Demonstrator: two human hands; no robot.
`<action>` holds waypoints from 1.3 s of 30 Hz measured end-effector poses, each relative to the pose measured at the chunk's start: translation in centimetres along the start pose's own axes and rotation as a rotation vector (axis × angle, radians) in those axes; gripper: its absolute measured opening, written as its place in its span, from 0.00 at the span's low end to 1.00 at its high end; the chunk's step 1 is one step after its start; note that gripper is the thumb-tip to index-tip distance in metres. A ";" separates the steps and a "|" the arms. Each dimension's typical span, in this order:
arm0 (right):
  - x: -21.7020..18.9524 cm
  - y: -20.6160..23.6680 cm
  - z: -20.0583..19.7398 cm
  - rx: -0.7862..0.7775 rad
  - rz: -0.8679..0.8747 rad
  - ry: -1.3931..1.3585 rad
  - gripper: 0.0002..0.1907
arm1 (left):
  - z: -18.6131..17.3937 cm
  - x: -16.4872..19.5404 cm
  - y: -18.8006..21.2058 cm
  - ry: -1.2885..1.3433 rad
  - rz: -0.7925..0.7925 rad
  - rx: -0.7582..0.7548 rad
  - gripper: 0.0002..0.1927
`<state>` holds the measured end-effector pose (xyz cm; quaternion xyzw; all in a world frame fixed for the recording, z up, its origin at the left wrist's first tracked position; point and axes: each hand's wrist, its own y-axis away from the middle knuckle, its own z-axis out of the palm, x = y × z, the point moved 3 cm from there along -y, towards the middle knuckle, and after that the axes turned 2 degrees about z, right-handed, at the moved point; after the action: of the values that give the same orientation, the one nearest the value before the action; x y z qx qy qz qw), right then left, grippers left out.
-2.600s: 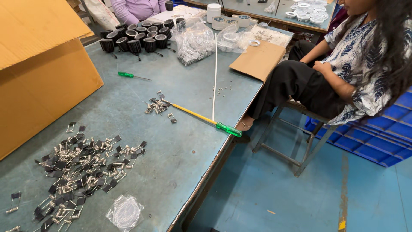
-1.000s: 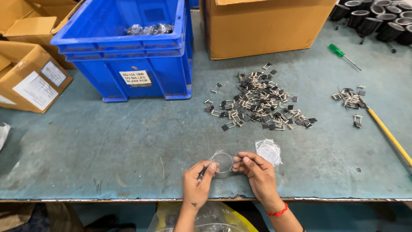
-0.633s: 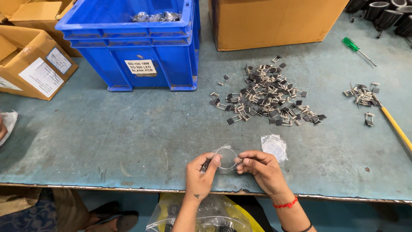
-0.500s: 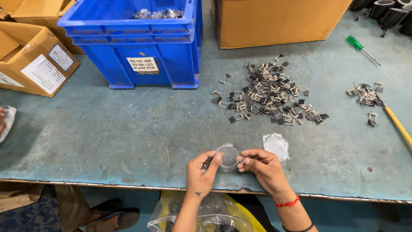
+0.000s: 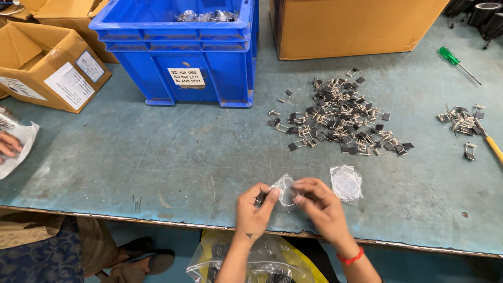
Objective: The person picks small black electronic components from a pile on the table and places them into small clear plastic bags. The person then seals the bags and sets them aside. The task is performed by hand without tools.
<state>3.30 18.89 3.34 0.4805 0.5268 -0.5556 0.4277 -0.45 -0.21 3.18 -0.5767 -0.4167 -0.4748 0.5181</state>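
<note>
Both hands have closed in since half a second back, and the round clear piece now sits bunched between them rather than held out flat. Left hand [image 5: 255, 209] pinches the small clear plastic bag [image 5: 284, 188] with thumb and forefinger, a dark little part tucked against the palm; right hand [image 5: 320, 205] nips the bag's other side with its fingertips, red thread [image 5: 350, 258] at the wrist. All of this hovers over the near edge of the desk [image 5: 157, 167], just right of its middle. A second clear bag with a disc [image 5: 346, 182] lies flat just beside the right hand. Further back, a heap of small metal clips [image 5: 340, 118] spreads toward the far right; a smaller cluster [image 5: 461, 123] sits by the right edge, near a green screwdriver [image 5: 457, 60]. Blue crate [image 5: 183, 57] and cardboard boxes stand along the far edge. Another person's fingers [image 5: 9, 147] rest on white wrapping at the left edge.

Risk, as I read it: that film looks slippery, and with the pinch so near the desk's lip, a slip could drop the piece into the open bag [image 5: 251, 264] below.
</note>
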 end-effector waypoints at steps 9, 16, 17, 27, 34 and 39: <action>-0.9 0.6 1.2 -0.034 -0.096 0.287 0.10 | 0.7 2.7 0.1 -0.126 0.153 -0.054 0.07; 2.3 0.2 -0.2 -0.024 0.179 -0.103 0.12 | 1.0 2.8 -0.1 -0.103 0.125 -0.111 0.10; 2.5 0.1 -0.2 -0.023 0.208 -0.156 0.13 | 1.1 2.7 0.0 -0.101 0.114 -0.121 0.11; 1.6 -0.2 0.6 0.064 0.174 0.106 0.08 | 1.2 2.7 0.1 -0.169 0.199 -0.117 0.06; 0.7 -0.1 1.0 0.042 0.108 -0.117 0.11 | 0.8 3.2 0.4 -0.199 0.251 -0.136 0.11; 2.2 0.2 0.4 0.053 0.179 -0.099 0.11 | 1.0 3.4 0.7 -0.170 0.240 -0.093 0.12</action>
<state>3.08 18.55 1.14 0.5090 0.4451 -0.5519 0.4881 1.07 0.69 6.33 -0.6838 -0.3647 -0.3776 0.5068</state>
